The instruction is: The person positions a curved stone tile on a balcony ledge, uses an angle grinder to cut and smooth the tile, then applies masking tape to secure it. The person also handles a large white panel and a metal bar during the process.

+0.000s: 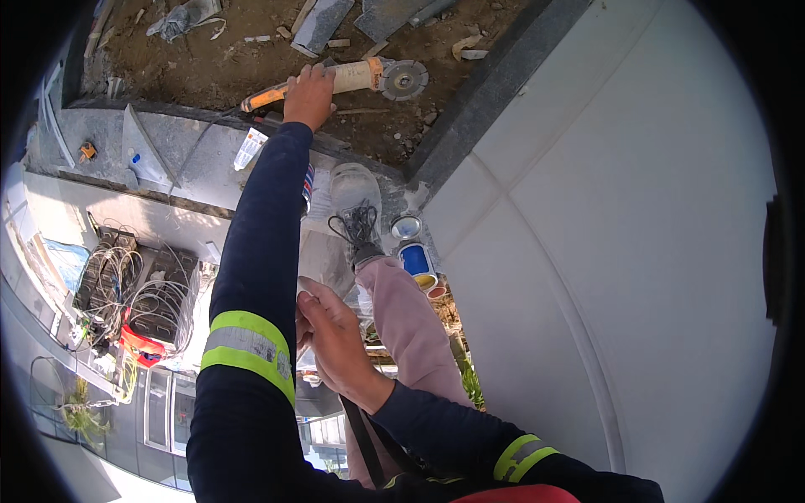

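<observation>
My left arm stretches far forward. At its end, my left hand (310,96) is closed around the body of an orange and cream angle grinder (356,77). The grinder's toothed cutting disc (405,80) points to the right, over brown soil; whether it rests on the ground I cannot tell. Much closer to me, my right hand (335,339) has its fingers curled and pressed together beside my left sleeve. That sleeve partly hides the fingertips, so anything pinched there cannot be made out.
My shoe (356,197) stands on a stone ledge, near a blue tin (417,261) and a round lid (406,227). A white tube (250,149) lies left of my arm. Stone slabs (394,18) lie on the soil. A pale wall (620,218) fills the right. Tangled cables (163,298) lie lower left.
</observation>
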The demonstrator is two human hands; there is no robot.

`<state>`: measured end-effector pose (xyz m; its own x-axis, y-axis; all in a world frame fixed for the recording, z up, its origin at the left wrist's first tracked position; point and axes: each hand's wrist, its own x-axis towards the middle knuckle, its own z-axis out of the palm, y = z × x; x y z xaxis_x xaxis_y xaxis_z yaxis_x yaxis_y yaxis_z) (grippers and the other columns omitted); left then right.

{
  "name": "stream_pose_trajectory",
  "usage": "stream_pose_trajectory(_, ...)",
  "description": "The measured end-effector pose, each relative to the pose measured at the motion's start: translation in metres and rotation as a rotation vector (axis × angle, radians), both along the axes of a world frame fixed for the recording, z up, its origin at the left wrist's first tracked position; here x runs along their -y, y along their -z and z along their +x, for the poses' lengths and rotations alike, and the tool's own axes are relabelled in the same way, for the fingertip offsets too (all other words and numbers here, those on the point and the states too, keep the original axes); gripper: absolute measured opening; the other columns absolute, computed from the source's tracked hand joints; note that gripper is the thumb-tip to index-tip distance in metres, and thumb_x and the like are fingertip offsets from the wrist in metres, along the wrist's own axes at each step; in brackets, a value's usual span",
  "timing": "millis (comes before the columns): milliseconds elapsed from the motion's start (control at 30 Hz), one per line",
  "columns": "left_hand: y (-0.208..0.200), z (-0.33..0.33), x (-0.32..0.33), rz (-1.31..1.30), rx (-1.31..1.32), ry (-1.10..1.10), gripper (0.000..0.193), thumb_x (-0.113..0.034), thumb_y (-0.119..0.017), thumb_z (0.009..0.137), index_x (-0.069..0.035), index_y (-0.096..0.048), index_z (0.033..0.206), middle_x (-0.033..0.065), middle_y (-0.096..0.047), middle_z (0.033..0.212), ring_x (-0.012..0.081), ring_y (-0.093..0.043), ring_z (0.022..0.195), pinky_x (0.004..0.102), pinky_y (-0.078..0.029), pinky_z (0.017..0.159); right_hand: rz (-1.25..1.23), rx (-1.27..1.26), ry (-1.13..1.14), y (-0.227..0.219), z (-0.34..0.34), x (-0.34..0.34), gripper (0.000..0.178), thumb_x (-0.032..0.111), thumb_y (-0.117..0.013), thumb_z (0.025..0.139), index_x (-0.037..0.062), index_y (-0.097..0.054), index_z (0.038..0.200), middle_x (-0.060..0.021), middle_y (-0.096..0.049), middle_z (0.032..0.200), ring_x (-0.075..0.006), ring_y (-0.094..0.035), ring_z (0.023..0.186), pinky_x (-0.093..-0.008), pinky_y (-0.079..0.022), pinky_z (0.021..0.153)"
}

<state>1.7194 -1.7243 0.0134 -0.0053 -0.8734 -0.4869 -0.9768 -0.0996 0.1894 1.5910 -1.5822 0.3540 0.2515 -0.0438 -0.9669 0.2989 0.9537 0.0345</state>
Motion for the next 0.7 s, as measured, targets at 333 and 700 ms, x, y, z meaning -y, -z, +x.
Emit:
stream_pose_trajectory(333,0.069,-0.026,0.036,-0.130,0.157,0.015,0.029,-0.015,-0.067,0.094,-0.010,-0.062,0.122,0.0091,-0.062,0.117,0.0288,-0.060,0.116,0.0590,-0.052,0.092,-0.268,-0.061,-0.324,-0.015,-0.038,0.058,0.039,0.021,-0.054,0.108,-0.0070,-0.056,0.135,-0.0057,-0.064,0.088,-0.0078,-0.058,0.075,-0.0255,-0.048,0.068)
stream_pose_trajectory(700,-0.296,0.129,-0.103,-0.188,-0.172,-0.571,0.069,-0.026,-0.085,0.070,-0.004,-0.054,0.127,0.0167,-0.058,0.116,0.0368,-0.057,0.113,0.0455,-0.053,0.092,-0.885,-0.136,-0.988,0.009,-0.038,-0.015,0.042,0.024,-0.065,0.099,-0.0058,-0.061,0.128,-0.0126,-0.068,0.084,-0.0224,-0.063,0.072,-0.0353,-0.050,0.067)
